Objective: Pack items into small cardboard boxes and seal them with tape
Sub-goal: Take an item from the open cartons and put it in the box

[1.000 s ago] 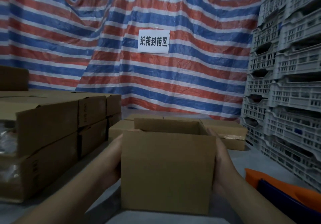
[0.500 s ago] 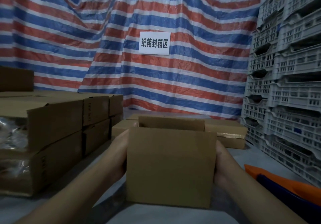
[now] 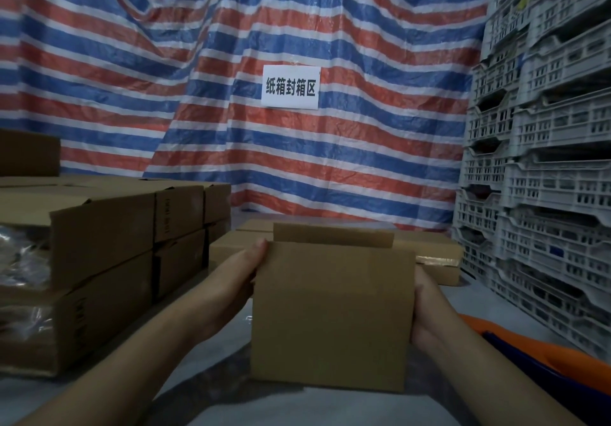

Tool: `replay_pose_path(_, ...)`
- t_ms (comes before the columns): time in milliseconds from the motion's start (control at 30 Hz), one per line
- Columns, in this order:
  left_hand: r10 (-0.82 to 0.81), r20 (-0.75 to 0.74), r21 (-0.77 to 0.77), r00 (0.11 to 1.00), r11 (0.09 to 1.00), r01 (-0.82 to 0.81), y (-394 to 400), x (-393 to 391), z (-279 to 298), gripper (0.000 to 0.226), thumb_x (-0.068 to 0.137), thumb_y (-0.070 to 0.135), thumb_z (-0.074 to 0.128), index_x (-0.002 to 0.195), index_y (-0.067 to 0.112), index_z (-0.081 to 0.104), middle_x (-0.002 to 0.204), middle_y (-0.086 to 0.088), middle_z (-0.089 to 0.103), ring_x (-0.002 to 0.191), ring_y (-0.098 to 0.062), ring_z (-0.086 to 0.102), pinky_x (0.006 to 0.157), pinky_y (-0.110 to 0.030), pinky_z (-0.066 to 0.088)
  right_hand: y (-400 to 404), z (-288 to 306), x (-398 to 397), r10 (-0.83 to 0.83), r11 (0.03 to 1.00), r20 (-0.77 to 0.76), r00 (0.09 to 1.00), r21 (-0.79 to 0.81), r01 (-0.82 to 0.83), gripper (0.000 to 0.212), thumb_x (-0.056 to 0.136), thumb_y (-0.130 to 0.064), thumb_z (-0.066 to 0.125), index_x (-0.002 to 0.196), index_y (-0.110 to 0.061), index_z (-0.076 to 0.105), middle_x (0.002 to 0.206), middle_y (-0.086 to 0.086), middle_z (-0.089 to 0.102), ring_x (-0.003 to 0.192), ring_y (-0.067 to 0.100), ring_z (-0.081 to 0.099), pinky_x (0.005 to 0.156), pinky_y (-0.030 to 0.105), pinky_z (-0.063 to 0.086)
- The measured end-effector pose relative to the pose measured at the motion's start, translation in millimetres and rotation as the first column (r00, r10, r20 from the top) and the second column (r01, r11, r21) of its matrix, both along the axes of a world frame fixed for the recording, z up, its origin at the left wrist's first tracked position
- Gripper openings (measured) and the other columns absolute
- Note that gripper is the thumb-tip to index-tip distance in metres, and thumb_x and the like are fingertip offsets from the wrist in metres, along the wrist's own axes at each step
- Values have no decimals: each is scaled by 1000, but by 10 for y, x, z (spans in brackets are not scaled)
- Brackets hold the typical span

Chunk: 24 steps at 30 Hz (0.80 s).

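Cardboard box [image 3: 330, 316] sits upright between both palms, the left hand [image 3: 236, 280] pressed flat to its left side and the right hand [image 3: 426, 313] to its right, a back flap [image 3: 334, 235] rising just beyond the fingertips.

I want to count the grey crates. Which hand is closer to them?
Right. The right hand holds the box on the side facing the crates; the left hand holds the box's far side, by the stacked cartons.
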<state>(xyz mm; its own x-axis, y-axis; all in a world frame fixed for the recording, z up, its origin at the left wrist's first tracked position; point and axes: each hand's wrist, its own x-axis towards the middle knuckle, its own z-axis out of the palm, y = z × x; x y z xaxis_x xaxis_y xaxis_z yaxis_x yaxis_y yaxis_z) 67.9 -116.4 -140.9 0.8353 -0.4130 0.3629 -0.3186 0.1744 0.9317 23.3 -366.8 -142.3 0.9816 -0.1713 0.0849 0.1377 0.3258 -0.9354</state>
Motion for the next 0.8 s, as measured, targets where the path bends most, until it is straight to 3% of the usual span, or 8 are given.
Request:
replay_pose_path(100, 14, -24, 42, 1000, 999, -13, 13, 1, 9, 46, 85, 59, 58, 114, 27, 73, 119, -5, 71, 112, -19, 66, 96, -37, 44, -30, -6, 48, 21, 1000, -1, 1000, -10, -21, 36, 89, -27, 62, 59, -14, 76, 66, 9, 70, 56, 23, 68, 61, 33, 55)
replay_pose_path(200, 125, -44, 53, 991, 991, -123, -27, 17, 3, 46, 76, 51, 66, 105, 17, 75, 106, -8, 74, 96, -18, 71, 89, -34, 47, -39, 12, 75, 37, 999, -17, 999, -33, -37, 20, 90, -24, 62, 85, -12, 77, 74, 12, 72, 64, 27, 69, 68, 37, 56)
replay_pose_path(300, 158, -53, 55, 986, 986, -155, -70, 13, -7, 40, 76, 45, 67, 99, 14, 75, 101, -12, 73, 88, -19, 69, 84, -33, 48, -58, -12, 103, 18, 998, -5, 1000, -65, -18, 25, 92, -24, 61, 109, -10, 73, 83, 14, 74, 69, 27, 71, 63, 34, 57)
replay_pose_path(467, 164, -89, 27, 982, 986, -162, -72, 40, -18, 22, 85, 35, 66, 91, 16, 76, 91, -8, 72, 82, -18, 66, 81, -32, 47, -95, -26, 136, 62, 998, 8, 998, 29, -62, 40, 93, -46, 60, 98, -12, 82, 102, 16, 77, 84, 30, 76, 70, 36, 57)
replay_pose_path(567, 187, -92, 24, 978, 982, -186, -72, 63, -31, 15, 92, 26, 63, 79, 25, 71, 79, -1, 67, 71, -13, 61, 68, -29, 44, -99, -33, 118, 129, 991, 68, 989, 23, -131, 35, 82, -39, 71, 104, -14, 80, 103, 15, 76, 84, 29, 76, 64, 34, 59)
replay_pose_path(667, 213, -98, -29, 972, 976, -217, -74, 97, -47, 10, 92, 18, 64, 97, 27, 64, 90, 5, 70, 76, -9, 65, 67, -27, 45, -94, -27, 117, 157, 987, 122, 980, -47, -152, 46, 73, -26, 74, 117, -16, 69, 101, 15, 76, 78, 25, 75, 60, 33, 59)
replay_pose_path(733, 184, -89, -116, 979, 974, -193, -66, 128, -54, 37, 88, 13, 67, 118, 32, 56, 115, 11, 67, 102, -6, 65, 83, -27, 48, -95, -18, 120, 179, 983, 168, 969, -80, -168, 48, 74, -21, 72, 123, -23, 68, 108, 15, 75, 86, 27, 75, 62, 33, 59)
replay_pose_path(800, 154, -60, -157, 986, 974, -161, -52, 131, -45, 64, 79, 17, 72, 132, 40, 45, 127, 16, 61, 116, -6, 59, 96, -31, 46, -95, -4, 118, 194, 980, 204, 960, -86, -180, 51, 76, -19, 71, 126, -30, 67, 114, 14, 74, 92, 28, 75, 64, 33, 60)
